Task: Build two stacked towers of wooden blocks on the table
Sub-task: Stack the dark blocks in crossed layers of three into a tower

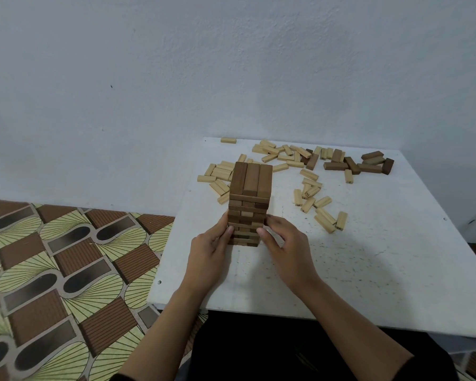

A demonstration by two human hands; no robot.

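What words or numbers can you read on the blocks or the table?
No text can be read for sure.
One light block right of the tower has a small dark mark on its end, too small to read.
The table and the wall show no writing.

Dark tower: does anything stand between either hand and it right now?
Nothing visible does. The left hand and right hand both touch the dark tower low on its sides. The loose light blocks lie behind it and to its right on the table, apart from the hands.
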